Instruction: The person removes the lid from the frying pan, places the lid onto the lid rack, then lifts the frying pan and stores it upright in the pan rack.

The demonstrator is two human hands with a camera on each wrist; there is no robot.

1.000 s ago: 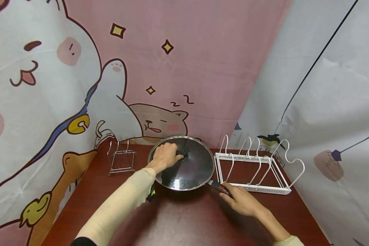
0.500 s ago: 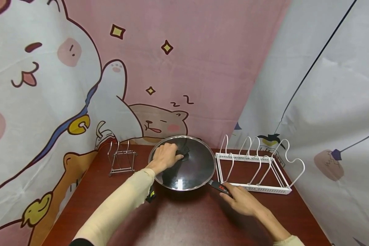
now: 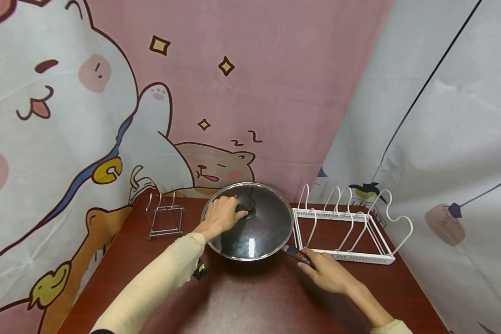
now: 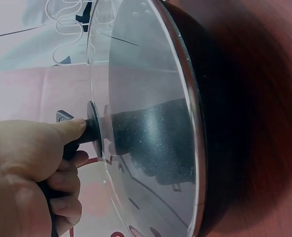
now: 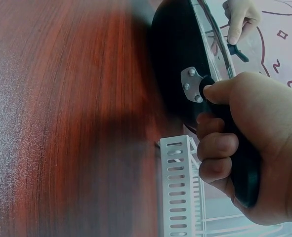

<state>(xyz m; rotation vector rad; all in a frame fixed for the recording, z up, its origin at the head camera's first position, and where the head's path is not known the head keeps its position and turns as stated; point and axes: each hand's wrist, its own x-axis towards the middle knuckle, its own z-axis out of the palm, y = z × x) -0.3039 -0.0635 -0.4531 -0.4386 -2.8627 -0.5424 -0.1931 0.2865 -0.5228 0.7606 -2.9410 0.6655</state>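
Note:
A wok [image 5: 175, 49] with a dark body sits on the table, under a round glass lid [image 3: 267, 234] with a metal rim. My left hand [image 3: 222, 215] grips the black lid knob [image 4: 89, 131], its thumb on the stem and its fingers curled beneath. In the head view the wok's body is mostly hidden by the lid. My right hand [image 3: 327, 271] wraps round the wok's black handle [image 5: 247, 180], with the thumb close to the riveted bracket. Whether the lid's rim touches the wok all round, I cannot tell.
To the right stands a white rack [image 3: 342, 255] with several curved dividers, close to the wok handle. A small wire rack [image 3: 165, 229] is at the back left. The reddish-brown table [image 3: 250, 301] meets a printed cloth backdrop [image 3: 292, 93] behind.
The lid looks slightly larger in the head view, and its glare has shifted right. My left hand and forearm have moved slightly left. My right hand stays on the handle.

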